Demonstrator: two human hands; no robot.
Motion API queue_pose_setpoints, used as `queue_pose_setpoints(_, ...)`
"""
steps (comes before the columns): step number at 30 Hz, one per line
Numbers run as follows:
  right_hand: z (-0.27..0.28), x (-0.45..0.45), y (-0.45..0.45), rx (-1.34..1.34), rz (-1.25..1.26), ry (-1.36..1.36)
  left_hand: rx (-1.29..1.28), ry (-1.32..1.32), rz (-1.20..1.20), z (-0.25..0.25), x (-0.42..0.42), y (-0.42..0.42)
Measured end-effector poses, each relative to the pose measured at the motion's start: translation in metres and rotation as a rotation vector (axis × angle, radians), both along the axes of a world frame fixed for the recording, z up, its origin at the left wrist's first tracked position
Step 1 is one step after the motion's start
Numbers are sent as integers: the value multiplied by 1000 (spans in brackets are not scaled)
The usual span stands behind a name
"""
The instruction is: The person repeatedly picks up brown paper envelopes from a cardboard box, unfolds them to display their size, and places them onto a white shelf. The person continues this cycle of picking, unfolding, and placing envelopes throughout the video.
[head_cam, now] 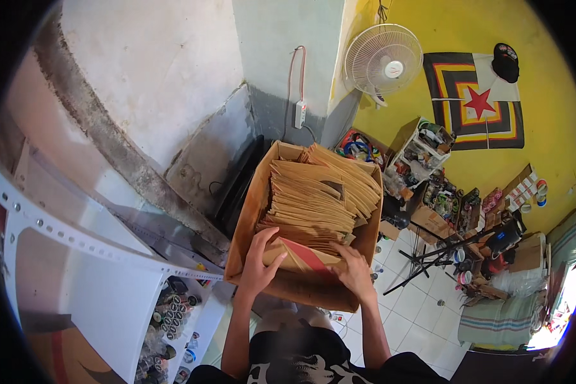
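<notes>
A cardboard box [307,296] before me is filled with a dense stack of flat brown cardboard pieces or envelopes [312,197]. At the box's near end, a folded brown piece with a red stripe [303,254] leans against the stack. My left hand [261,261] is at the left end of that piece, its thumb and fingers on either side of the corner. My right hand [354,270] is at the piece's right end, fingers over its upper edge. Both hands hold it inside the box. The lower edge of the piece is hidden.
A white perforated metal shelf frame [120,246] with small jars stands at the left. Past the box at right are a stacked rack of goods [417,156] and a black metal stand [422,254] on the tiled floor. A fan [383,60] hangs by the yellow wall.
</notes>
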State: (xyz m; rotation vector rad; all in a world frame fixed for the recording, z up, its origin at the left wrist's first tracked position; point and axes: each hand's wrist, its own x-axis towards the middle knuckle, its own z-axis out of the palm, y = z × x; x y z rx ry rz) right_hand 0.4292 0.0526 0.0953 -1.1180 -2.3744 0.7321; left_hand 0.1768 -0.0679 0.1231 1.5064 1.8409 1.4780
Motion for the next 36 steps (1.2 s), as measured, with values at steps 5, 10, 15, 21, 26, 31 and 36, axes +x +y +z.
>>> queue_pose_setpoints(5, -18, -1, 7, -245, -63, -63, -94, -94, -53, -28, -6, 17)
queue_pose_setpoints(10, -2, 3, 19, -279, 58, -12, -164, -245, -73, -14, -14, 18)
queue_pose_setpoints(15, 36, -1, 22, -119, 85, 62, -153, -124, -19, 26, -25, 11)
queue_pose_setpoints(21, 81, -8, 28, 29, 105, 161, 21, -161, -21, 54, -29, 15)
queue_pose_setpoints(26, 110, -12, 28, 74, 110, 163, -16, -193, -33, 67, -35, 13)
queue_pose_setpoints(31, 128, -9, 32, 372, 9, 287, 194, -405, 48, 89, -34, 9)
queue_pose_setpoints(36, 135, 3, 38, 561, -353, 517, 454, -441, 344, 113, -53, -8)
